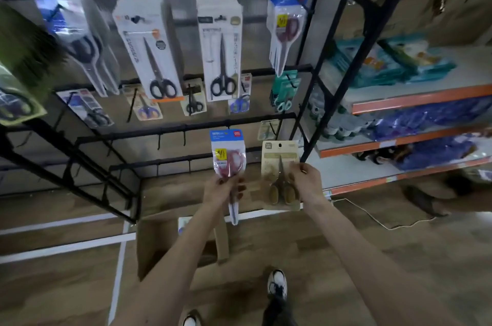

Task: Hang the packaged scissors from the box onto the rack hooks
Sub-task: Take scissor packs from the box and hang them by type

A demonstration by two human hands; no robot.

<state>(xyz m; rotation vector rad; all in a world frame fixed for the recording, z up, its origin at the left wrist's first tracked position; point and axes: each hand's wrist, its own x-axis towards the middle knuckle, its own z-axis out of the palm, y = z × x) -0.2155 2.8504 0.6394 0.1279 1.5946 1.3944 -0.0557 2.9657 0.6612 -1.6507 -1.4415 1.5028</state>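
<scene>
Both hands are full here. The left hand (223,189) grips the red scissors pack (227,155) low down, and the right hand (306,179) pinches the tan scissors card (279,165) at its edge, both up by the rack's lower bars, above the box (159,240). I'd hang one at a time, lining its hole up with a bare hook (183,139). The red one's got a blue header and a clear front.
</scene>
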